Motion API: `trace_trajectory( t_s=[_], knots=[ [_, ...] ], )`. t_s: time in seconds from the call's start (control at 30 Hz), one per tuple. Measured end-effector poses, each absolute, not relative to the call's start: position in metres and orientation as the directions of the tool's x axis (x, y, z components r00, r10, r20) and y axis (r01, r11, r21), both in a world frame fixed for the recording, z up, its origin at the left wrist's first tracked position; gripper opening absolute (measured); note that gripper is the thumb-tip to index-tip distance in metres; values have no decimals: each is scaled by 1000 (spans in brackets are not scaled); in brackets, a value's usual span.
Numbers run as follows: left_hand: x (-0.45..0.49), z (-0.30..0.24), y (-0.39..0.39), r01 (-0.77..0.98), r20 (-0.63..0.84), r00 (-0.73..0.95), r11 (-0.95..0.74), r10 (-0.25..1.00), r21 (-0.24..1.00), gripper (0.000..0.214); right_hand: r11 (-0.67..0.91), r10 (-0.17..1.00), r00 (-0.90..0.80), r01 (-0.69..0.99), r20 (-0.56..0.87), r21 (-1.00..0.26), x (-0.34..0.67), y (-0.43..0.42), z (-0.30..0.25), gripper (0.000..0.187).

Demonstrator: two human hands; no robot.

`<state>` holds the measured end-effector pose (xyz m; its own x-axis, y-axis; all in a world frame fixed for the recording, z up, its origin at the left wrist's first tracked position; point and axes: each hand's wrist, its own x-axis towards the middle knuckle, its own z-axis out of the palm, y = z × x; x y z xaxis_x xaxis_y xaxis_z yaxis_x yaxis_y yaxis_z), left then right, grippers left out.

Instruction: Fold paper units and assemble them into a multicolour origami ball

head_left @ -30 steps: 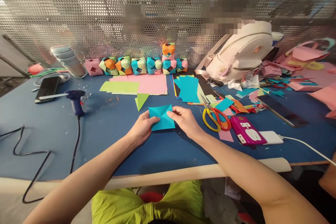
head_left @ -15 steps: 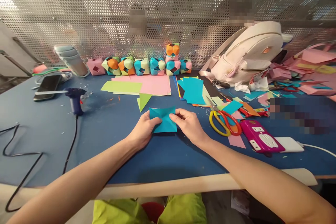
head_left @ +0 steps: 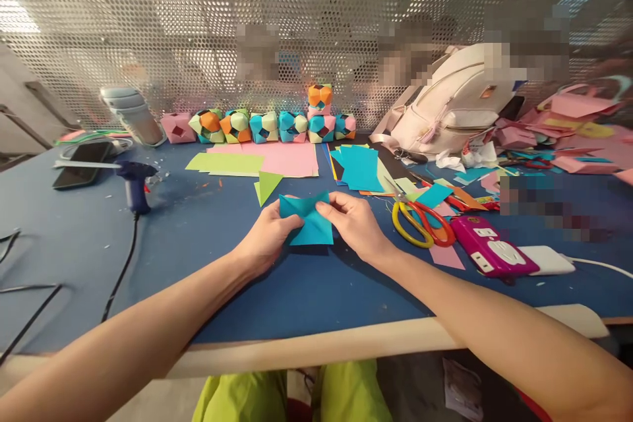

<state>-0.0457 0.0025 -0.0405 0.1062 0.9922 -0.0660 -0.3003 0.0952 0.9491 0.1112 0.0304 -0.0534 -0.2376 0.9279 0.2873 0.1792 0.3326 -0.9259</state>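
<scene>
A teal square of paper (head_left: pixel 310 227) with a crease lies between my hands on the blue table (head_left: pixel 208 257). My left hand (head_left: pixel 267 237) pinches its left edge. My right hand (head_left: pixel 353 224) pinches its right side near the upper edge. Both hands have their fingers closed on the sheet. A folded green paper triangle (head_left: pixel 267 184) lies just behind the sheet.
A row of coloured paper cubes (head_left: pixel 267 125) stands along the mesh wall. Pink, green and teal sheets (head_left: pixel 287 158) lie behind. Scissors (head_left: pixel 420 221), a pink power strip (head_left: pixel 482 247), a white backpack (head_left: pixel 455 112), a glue gun (head_left: pixel 133 178) with its cord and a phone (head_left: pixel 82 163) surround the spot.
The teal sheet has been lifted and tilted a little between my hands, its upper edge now raised. The view has shifted slightly.
</scene>
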Motion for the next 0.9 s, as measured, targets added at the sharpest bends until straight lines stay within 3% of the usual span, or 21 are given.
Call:
trace_trajectory(
  t_s=[0.3, 0.9],
  knots=[
    [-47, -45, 5, -313, -106, 165, 154, 981, 937, 20, 406, 898, -275, 217, 343, -888, 118, 38, -51, 37],
    [-42, -45, 3, -241, 44, 93, -21, 995, 970, 24, 469, 865, -314, 232, 391, -852, 123, 35, -44, 39]
  ],
)
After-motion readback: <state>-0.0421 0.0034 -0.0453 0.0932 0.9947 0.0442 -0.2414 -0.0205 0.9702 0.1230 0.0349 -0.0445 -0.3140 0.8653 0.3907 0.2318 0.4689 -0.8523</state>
